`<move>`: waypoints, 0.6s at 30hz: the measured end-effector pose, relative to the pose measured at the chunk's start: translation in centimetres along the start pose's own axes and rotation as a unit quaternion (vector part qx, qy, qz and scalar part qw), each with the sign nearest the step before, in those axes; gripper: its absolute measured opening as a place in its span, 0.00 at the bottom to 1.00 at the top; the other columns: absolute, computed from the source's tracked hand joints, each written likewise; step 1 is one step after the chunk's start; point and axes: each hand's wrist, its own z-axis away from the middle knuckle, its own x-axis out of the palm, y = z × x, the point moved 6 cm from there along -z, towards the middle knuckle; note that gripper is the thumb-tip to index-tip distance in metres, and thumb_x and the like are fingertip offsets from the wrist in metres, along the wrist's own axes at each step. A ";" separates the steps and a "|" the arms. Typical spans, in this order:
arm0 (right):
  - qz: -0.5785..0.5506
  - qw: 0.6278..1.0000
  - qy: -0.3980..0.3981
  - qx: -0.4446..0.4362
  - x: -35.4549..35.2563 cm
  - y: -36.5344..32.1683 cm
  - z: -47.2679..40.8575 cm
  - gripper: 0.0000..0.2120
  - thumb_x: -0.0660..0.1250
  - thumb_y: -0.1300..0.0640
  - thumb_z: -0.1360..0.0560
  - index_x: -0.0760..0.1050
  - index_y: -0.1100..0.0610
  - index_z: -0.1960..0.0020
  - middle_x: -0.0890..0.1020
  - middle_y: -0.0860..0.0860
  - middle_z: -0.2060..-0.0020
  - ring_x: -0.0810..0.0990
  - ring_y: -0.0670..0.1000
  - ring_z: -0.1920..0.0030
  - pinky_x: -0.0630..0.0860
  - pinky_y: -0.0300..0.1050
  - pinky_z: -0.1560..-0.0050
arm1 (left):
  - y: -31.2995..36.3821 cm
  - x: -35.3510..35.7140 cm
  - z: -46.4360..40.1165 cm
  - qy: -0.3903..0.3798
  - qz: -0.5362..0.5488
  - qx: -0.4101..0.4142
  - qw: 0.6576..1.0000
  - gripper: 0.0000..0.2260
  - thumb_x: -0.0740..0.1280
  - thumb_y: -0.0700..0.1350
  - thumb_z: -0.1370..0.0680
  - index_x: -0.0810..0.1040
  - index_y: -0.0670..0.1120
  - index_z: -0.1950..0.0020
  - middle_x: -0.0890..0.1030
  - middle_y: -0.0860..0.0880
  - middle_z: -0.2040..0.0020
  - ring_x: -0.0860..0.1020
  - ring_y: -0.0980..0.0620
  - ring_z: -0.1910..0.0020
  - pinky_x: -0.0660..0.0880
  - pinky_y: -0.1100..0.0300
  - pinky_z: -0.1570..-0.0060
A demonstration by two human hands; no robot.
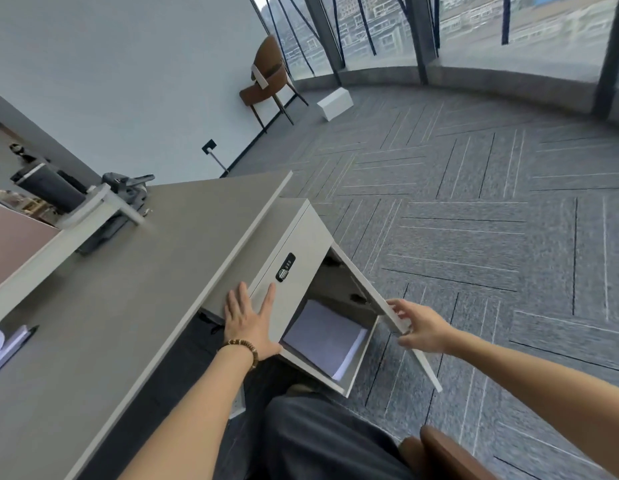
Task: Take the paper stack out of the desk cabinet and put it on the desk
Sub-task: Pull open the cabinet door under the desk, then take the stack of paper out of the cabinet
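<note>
A white paper stack [323, 336] lies flat on the floor of the open desk cabinet [294, 244], which sits under the grey desk [128, 289]. The cabinet door [374, 289] is swung out to the right. My right hand [420, 327] grips the door's outer edge between thumb and fingers. My left hand [251, 322] rests flat, fingers spread, on the cabinet's front face just left of the opening. A black combination lock [285, 267] sits above the opening. A bead bracelet is on my left wrist.
On the desk's far left stand a dark box [51, 190], a monitor arm clamp [126, 187] and a notebook with a pen [10, 344]. A brown chair [268, 79] and a white box [334, 103] stand by the window. Grey carpet spreads to the right. My legs are below the cabinet.
</note>
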 end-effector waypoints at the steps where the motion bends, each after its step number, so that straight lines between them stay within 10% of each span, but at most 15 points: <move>1: -0.017 1.000 0.004 0.016 -0.8 0.8 0.1 0.37 0.73 0.60 0.33 0.64 0.54 0.27 0.77 0.51 0.36 0.77 0.51 0.37 0.77 0.43 0.41 | 0.1 0.0 0.0 0.002 0.000 -0.003 1.000 0.57 0.73 0.62 0.33 0.30 0.58 0.23 0.34 0.32 0.23 0.38 0.29 0.23 0.45 0.38 0.24; 9: 0.123 0.982 0.127 0.060 -7.7 3.6 -0.8 0.24 0.67 0.55 0.31 0.70 0.56 0.35 0.77 0.55 0.38 0.77 0.58 0.40 0.75 0.52 0.43 | 0.2 1.1 -0.6 0.020 -0.044 -0.040 0.998 0.52 0.73 0.59 0.31 0.39 0.52 0.20 0.35 0.33 0.22 0.40 0.30 0.23 0.44 0.40 0.23; 18: 0.299 0.929 0.167 0.141 -10.3 4.8 -4.4 0.49 0.58 0.23 0.36 0.59 0.52 0.25 0.68 0.57 0.29 0.61 0.63 0.26 0.48 0.72 0.28 | 0.4 1.5 -1.1 0.078 -0.018 -0.064 0.995 0.55 0.72 0.66 0.34 0.40 0.51 0.20 0.39 0.34 0.21 0.43 0.32 0.22 0.43 0.39 0.24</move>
